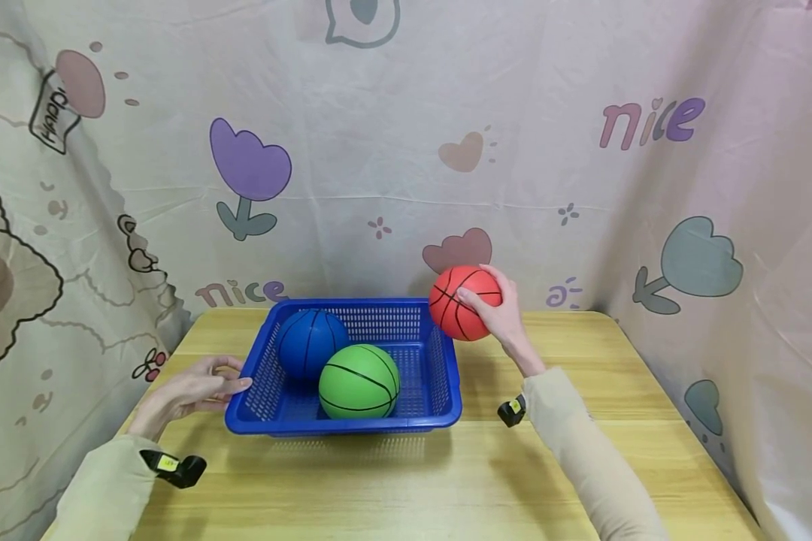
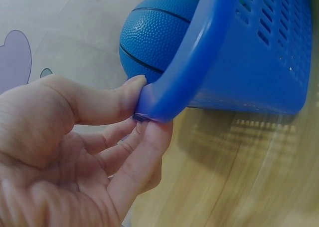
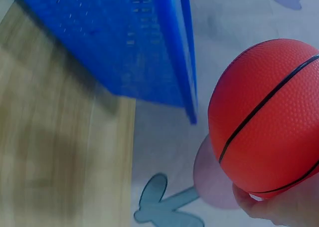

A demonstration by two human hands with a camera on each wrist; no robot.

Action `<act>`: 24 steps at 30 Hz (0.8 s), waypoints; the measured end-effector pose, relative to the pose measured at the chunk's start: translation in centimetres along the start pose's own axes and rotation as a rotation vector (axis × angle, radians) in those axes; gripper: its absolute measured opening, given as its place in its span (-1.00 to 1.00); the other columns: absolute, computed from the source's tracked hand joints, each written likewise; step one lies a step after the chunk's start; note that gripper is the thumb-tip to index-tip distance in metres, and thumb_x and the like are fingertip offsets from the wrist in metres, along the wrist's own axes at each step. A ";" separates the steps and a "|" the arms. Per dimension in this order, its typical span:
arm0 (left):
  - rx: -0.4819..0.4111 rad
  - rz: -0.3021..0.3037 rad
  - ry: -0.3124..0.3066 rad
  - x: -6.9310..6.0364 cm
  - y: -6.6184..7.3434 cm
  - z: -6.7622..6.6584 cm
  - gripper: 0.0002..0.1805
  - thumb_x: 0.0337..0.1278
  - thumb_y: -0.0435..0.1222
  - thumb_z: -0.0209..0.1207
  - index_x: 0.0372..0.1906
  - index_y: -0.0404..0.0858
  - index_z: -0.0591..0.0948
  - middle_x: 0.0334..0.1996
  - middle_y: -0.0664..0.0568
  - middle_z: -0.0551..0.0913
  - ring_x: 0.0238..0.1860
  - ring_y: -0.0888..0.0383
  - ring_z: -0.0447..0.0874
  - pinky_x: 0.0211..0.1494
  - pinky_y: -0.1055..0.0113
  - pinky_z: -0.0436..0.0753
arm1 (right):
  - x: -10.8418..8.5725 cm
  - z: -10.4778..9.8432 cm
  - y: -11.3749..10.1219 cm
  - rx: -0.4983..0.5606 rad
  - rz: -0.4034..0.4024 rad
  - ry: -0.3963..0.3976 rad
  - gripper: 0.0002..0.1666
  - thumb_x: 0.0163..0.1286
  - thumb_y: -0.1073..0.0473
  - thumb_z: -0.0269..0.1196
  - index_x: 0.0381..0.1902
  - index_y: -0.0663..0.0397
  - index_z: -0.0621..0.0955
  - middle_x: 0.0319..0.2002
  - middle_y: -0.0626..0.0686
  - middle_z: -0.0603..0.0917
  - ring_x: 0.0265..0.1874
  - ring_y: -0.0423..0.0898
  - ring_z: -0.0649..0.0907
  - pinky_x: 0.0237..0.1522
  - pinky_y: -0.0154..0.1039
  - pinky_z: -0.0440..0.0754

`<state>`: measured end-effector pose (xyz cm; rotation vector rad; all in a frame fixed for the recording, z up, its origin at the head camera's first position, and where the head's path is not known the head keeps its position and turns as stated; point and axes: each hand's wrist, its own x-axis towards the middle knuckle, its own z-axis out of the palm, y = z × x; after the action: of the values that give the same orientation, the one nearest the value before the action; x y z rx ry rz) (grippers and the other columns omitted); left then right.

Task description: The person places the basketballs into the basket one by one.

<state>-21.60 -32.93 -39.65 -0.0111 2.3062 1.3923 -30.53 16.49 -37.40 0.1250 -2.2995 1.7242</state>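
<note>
A blue plastic basket [image 1: 341,427] with mesh sides stands on the table. Inside it are a blue ball [image 1: 304,338] and a green ball [image 1: 360,383], both with black basketball lines. My left hand [image 1: 196,387] pinches the basket's left rim between thumb and fingers, seen close up in the left wrist view at the rim [image 2: 192,62]. My right hand [image 1: 504,308] grips a red ball [image 1: 456,304] above the basket's right rim. In the right wrist view the red ball [image 3: 269,117] is apart from the basket [image 3: 134,47]; most of the hand lies outside that frame.
The light wooden table [image 1: 474,481] extends in front of the basket and to both sides. A patterned cloth [image 1: 392,128] hangs behind the table and along its left and right. Both wrists wear small black devices.
</note>
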 end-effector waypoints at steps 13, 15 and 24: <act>-0.018 0.008 -0.004 0.0 -0.1 0.1 -0.24 0.42 -0.19 0.17 0.38 -0.59 0.07 0.33 -0.60 0.21 -0.15 0.22 0.66 -0.06 0.29 0.75 | 0.0 4.0 -0.8 -0.057 -0.073 -0.157 -0.22 0.27 -0.10 0.39 0.41 -0.26 0.40 0.35 0.19 0.31 0.30 0.22 0.46 0.17 0.25 0.61; -0.018 0.009 -0.003 -0.1 0.0 0.1 -0.25 0.42 -0.20 0.17 0.38 -0.58 0.08 0.33 -0.60 0.20 -0.15 0.22 0.66 -0.06 0.28 0.75 | 0.0 4.5 -0.6 -0.078 -0.073 -0.178 -0.22 0.28 -0.10 0.38 0.43 -0.26 0.38 0.35 0.18 0.30 0.30 0.23 0.47 0.17 0.24 0.62; -0.018 0.015 -0.003 -0.1 0.1 0.2 -0.27 0.42 -0.21 0.17 0.37 -0.59 0.09 0.27 -0.53 0.31 -0.18 0.21 0.66 -0.08 0.28 0.76 | 0.0 6.2 -0.3 -0.127 -0.055 -0.254 -0.21 0.33 -0.11 0.35 0.46 -0.26 0.33 0.39 0.21 0.23 0.31 0.28 0.46 0.20 0.25 0.60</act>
<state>-21.47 -32.71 -39.59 0.0027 2.2955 1.4199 -31.48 10.49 -38.74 0.3999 -2.5506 1.6099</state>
